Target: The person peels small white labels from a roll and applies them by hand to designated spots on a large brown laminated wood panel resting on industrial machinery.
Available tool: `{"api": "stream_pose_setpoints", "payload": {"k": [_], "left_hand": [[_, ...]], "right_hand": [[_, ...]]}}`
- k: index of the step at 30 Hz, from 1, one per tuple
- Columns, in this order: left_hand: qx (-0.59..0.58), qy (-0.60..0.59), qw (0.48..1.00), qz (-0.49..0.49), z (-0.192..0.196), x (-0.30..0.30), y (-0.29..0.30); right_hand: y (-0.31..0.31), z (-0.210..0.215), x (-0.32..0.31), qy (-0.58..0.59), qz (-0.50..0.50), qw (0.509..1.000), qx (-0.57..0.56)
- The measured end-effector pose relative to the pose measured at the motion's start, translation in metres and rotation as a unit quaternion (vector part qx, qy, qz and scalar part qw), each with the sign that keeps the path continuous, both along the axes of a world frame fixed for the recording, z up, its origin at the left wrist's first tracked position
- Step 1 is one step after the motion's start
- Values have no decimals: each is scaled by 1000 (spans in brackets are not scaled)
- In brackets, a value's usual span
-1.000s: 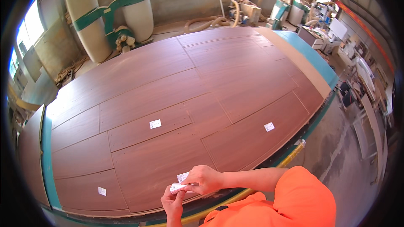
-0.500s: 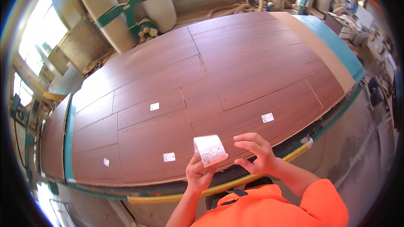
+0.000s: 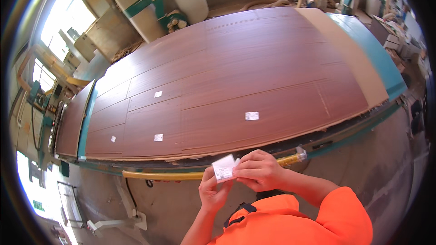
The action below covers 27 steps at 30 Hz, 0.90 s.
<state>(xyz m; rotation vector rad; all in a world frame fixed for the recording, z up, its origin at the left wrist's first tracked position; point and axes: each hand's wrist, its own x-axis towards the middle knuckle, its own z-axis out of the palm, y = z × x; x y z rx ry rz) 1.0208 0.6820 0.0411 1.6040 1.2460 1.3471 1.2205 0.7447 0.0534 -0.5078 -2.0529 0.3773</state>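
Note:
A strip of white printed labels [image 3: 223, 169] is gripped by my left hand [image 3: 212, 193], its fingers behind and its thumb below. My right hand [image 3: 261, 170] is closed at the strip's right edge, fingertips pinched together on it. Just beyond my hands lies a big brown wood-grain panel [image 3: 272, 72], divided by cut lines into several rectangular pieces. Several small white labels lie on it: one label [image 3: 252, 116] right of centre, another label [image 3: 158, 137] near the front edge, a label [image 3: 158, 94] farther back and a tilted label [image 3: 113, 139] at the left.
A yellow rail [image 3: 163, 175] runs along the table's front, close to my hands. Another brown panel [image 3: 72, 120] stands at the left end. A blue-green surface [image 3: 370, 50] shows at the far right. Dust-collector bags [image 3: 131, 0] stand behind. A metal stand [image 3: 120, 222] is on the floor.
My right hand has moved left from open and apart to a pinch on the label strip. The view has shifted, and the panel's labels now appear farther left and higher.

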Motion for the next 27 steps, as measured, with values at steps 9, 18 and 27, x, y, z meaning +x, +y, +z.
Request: {"api": "stream_pose_setpoints", "payload": {"k": [9,18,27], "left_hand": [[-114,-145,981,59,-29,52,-134],[-25,-120,990,71,-13,116,-131],[-39,-102,994,-1,-27,300,-17]], "right_hand": [[-107,-11,35,-40,99,945,-310],[-77,-3,92,-55,252,769,-584],[28,-10,309,140,154,727,-655]]}}
